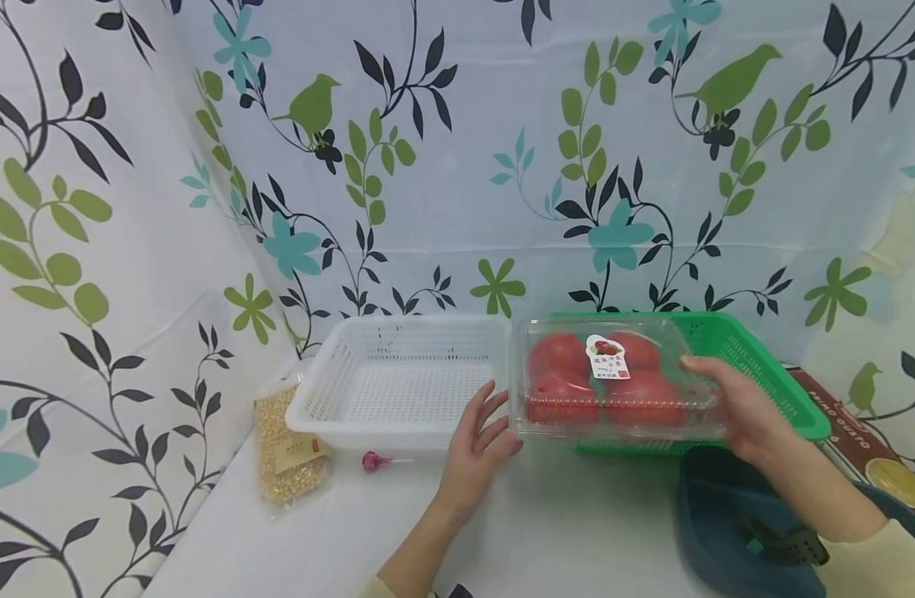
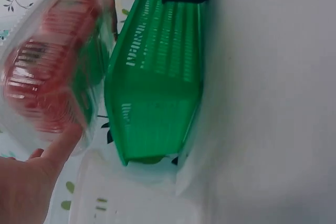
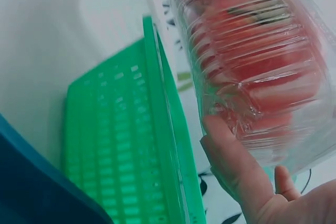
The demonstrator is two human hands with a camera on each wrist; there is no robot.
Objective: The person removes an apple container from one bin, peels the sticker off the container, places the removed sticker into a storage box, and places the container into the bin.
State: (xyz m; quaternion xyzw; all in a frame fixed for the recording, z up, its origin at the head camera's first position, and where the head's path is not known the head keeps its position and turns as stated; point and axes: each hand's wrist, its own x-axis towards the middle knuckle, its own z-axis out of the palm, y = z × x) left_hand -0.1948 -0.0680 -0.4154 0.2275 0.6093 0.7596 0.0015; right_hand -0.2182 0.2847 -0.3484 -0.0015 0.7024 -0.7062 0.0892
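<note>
A clear plastic box of red tomatoes (image 1: pixel 603 403) with a white label is held above the front of the green basket (image 1: pixel 775 378). My right hand (image 1: pixel 741 411) grips its right end; in the right wrist view, the thumb (image 3: pixel 231 156) lies against the clear wall. My left hand (image 1: pixel 474 453) is at the box's left end, its fingers loosely extended. In the left wrist view one finger (image 2: pixel 65 145) appears to touch the lower corner. Beside the box stands a white basket (image 1: pixel 398 436), with no contents visible.
A bag of yellow kernels (image 1: pixel 286 477) leans at the white basket's left. A pink lollipop (image 1: pixel 375 461) lies in front of that basket. At the right are a dark blue bin (image 1: pixel 707 515) and a brown printed box (image 1: pixel 839 423). Patterned cloth (image 1: pixel 457 199) hangs behind.
</note>
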